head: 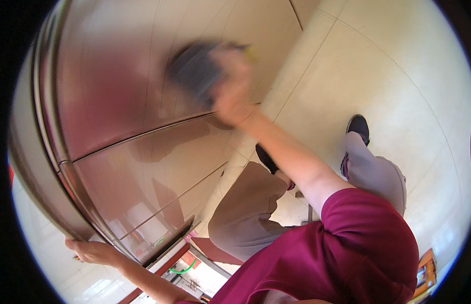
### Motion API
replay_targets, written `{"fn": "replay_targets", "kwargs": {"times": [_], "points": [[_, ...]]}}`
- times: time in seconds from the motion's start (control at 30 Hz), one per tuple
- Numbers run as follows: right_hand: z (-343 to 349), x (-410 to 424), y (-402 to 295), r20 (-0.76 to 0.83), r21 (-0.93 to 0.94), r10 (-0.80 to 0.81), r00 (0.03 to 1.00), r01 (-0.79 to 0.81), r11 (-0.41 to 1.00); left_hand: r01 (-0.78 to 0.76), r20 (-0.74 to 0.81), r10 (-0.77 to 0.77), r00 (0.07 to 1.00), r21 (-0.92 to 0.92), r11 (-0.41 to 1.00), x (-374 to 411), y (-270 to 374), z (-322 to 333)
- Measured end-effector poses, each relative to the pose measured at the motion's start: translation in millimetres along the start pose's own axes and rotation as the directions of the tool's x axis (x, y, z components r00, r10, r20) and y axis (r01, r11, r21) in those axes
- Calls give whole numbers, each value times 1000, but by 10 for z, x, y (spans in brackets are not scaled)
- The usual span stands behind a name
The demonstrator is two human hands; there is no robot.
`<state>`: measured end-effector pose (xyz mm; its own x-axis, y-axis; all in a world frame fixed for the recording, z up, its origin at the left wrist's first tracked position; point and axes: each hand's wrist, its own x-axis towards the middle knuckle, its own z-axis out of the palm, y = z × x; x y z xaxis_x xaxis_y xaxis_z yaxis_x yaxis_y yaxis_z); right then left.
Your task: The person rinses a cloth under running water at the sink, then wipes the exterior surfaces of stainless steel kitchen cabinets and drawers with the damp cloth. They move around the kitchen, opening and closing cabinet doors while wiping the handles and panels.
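Note:
A dark cloth [199, 70], blurred by motion, lies against a glossy cabinet front [117, 87] that mirrors the maroon shirt. My right hand [233, 81] is on the cloth, its palm side and fingertips partly hidden by blur. A bit of yellow shows beside the fingers. At the lower left, my left hand [87, 250] rests at the outer edge of the cabinet's top [30, 190], its fingers curled over the rim. Thin dark seams divide the glossy front into panels.
Pale tiled floor [372, 76] stretches along the cabinet's foot, with my dark shoes [359, 127] on it. Near my knee is the dark end edge [169, 243] of the cabinet. A green hose-like curve [184, 268] shows beyond it, and an orange object [425, 269] stands at the lower right.

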<state>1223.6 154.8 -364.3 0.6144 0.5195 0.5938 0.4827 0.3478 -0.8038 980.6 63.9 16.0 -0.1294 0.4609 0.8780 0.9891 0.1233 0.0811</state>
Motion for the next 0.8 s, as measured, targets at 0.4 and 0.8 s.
{"fn": "replay_targets", "kwargs": {"times": [0.4, 0.8], "points": [[407, -1507, 609, -82, 312, 992, -94, -948, -64, 24, -38, -23, 999, 25, 999, -46, 98, -38], [108, 71, -1103, 72, 302, -426, 902, 387, 871, 13, 100, -12, 995, -7, 1000, 37, -275, -103]]}}
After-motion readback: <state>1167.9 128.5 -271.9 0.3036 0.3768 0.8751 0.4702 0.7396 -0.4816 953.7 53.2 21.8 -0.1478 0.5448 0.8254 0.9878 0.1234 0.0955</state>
